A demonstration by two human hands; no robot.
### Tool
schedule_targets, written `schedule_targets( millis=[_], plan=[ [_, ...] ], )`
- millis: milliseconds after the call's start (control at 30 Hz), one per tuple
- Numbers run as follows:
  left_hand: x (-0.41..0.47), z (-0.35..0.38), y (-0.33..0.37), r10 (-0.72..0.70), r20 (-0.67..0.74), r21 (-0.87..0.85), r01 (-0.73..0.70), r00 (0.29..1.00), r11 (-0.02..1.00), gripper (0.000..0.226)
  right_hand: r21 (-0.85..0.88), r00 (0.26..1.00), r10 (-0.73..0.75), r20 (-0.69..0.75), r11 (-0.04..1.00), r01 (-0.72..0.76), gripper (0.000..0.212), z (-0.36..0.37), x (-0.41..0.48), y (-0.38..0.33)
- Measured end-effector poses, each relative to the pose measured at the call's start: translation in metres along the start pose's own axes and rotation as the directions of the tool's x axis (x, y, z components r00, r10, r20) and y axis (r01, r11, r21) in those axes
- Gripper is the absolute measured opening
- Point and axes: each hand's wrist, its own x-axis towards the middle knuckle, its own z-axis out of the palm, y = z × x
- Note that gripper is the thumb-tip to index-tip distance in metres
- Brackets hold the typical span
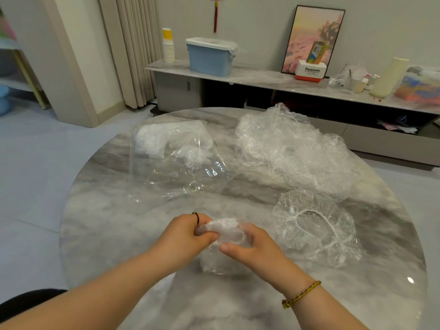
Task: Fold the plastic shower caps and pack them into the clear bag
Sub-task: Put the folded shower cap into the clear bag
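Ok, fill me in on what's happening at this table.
A person is folding a cap over the table, gripping it with the left hand and right hand. The bag lies further back on the left, with packed caps already inside. A pile of loose caps sits back right, and one spread cap lies flat just right of the hands.

One head cam, wide-angle, tilted fwd & down over the round marble table (107,222). Close in at 6 o'clock: left hand (183,236) & right hand (252,246). The sideboard (262,78) is far off at 12–2 o'clock, its bowed line probably lens distortion.
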Motion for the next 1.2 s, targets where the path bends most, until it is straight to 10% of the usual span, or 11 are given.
schedule_targets(
  millis=[233,433,600,800,1200],
  plan=[
    [0.004,-0.04,-0.009,-0.024,0.012,-0.093,0.025,1.0,0.995,0.011,0.108,0.979,0.201,-0.041,0.975,-0.196,0.013,0.013,0.015,0.0],
    [0.037,-0.082,-0.047,0.034,-0.268,0.555,0.126,0.963,0.822,0.055,0.255,0.944,0.303,-0.129,0.93,-0.263,0.016,0.01,0.037,-0.004],
    [0.055,-0.085,-0.069,-0.168,-0.17,0.72,0.239,0.971,0.651,0.037,0.305,0.933,0.337,-0.127,0.908,-0.287,0.014,0.015,0.06,-0.002],
    [0.057,-0.09,-0.078,-0.258,-0.194,0.801,0.305,0.947,0.516,0.067,0.402,0.93,0.365,-0.049,0.859,-0.316,0.015,0.025,0.085,-0.003],
    [0.054,-0.095,-0.046,-0.043,-0.339,0.575,0.243,0.94,0.781,0.063,0.446,0.959,0.278,0.051,0.853,-0.271,0.024,0.028,0.123,-0.051]
  ],
)
